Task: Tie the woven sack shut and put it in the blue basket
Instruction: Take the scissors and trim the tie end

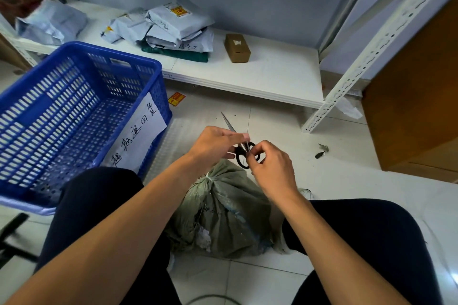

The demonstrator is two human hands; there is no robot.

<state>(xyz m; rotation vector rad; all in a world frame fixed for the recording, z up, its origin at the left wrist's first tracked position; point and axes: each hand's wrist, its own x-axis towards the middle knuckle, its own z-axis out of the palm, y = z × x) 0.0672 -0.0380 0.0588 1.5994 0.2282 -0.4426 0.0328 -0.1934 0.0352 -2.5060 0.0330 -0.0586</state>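
Observation:
The grey-green woven sack (pixel 223 213) stands on the floor between my knees, its neck bunched and wrapped with a pale tie (pixel 209 178). Just above it, my left hand (pixel 213 143) pinches a thin white string (pixel 247 144) between thumb and fingertips. My right hand (pixel 272 168) pinches the same string a little lower. Black-handled scissors (pixel 229 124) show behind my fingers, blades pointing up and left; whether a hand touches them I cannot tell. The blue basket (pixel 111 53) sits on the floor to the left, holding nothing I can see, with a handwritten paper label on its near side.
A low white shelf (pixel 272 77) behind holds several grey mailer bags (pixel 173 25) and a small brown box (pixel 237 47). A slotted white shelf post (pixel 366 57) slants at the right, beside a brown cabinet (pixel 416 96). A yellow-red sticker (pixel 176 99) lies on the tiles.

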